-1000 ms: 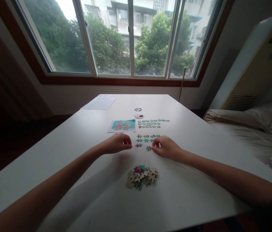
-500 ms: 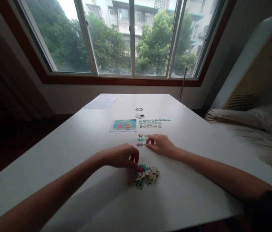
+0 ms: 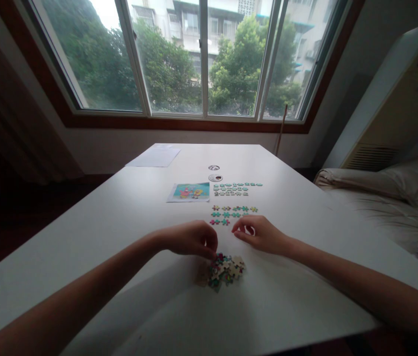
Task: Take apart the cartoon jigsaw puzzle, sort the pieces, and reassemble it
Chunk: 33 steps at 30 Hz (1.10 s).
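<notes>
A heap of jigsaw puzzle pieces [image 3: 227,271] lies near me on the white table, some showing plain tan backs and others coloured faces. At the heap's upper left edge, my left hand [image 3: 198,239] is closed in a pinch on a puzzle piece, mostly hidden by the fingertips. My right hand [image 3: 258,232] hovers just below the rows of laid-out pieces [image 3: 226,215]. Its thumb and forefinger curl together, with no piece visible between them. Those rows hold pink, teal and yellow pieces; the right hand's nearest piece is a pink-and-teal one [image 3: 225,222].
Farther off are more rows of teal and pale pieces [image 3: 231,189], a cartoon picture card [image 3: 190,192], two small round items [image 3: 215,178] and paper sheets [image 3: 155,157] on the table [image 3: 119,222]. A padded sofa [image 3: 383,198] stands to the right.
My right hand has drawn back toward me and to the right, leaving a piece in the lowest row. The left hand has shifted slightly right along the heap.
</notes>
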Tool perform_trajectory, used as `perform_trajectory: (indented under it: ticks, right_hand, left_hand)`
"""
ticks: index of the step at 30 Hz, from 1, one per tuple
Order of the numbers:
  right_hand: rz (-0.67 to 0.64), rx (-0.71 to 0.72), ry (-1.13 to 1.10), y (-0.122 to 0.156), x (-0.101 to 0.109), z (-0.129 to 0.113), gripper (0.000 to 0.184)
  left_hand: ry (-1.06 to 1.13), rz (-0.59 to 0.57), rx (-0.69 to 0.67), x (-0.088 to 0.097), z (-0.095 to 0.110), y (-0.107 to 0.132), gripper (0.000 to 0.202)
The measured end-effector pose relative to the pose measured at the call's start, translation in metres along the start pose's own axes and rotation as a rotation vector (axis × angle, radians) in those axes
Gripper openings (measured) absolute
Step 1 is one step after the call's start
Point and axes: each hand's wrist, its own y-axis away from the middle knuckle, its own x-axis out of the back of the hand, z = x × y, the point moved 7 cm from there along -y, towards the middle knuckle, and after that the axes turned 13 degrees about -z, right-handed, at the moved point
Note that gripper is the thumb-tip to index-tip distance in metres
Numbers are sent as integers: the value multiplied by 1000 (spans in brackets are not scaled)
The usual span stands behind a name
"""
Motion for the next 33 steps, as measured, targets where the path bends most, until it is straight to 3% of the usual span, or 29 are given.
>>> perform_trajectory:
  ticks: [3,6,14,19,24,29,33]
  right_hand:
    - [-10,-9,-102,4,-1,-7,21]
    - [33,-40,-152,6,0,-11,25]
    - [57,-64,-169,8,-6,-12,23]
    - [41,-40,-194,7,-4,-9,22]
    - [157,-170,-170,5,19,25,26]
    - [67,-323,-57,3,20,51,26]
    - [21,-298,77,4,15,49,22]
  left_hand:
    - [264,52,-69,6,2,-3,14]
    - [452,143,-55,9,-1,-7,11]
    - [515,216,-55,6,-2,-13,11]
    - [422,214,-64,9,1,-12,15]
    - [-17,327,-4,22,5,2,14]
    - [-234,251,-61,6,12,13,13]
    - [-250,269,-108,-10,14,18,14]
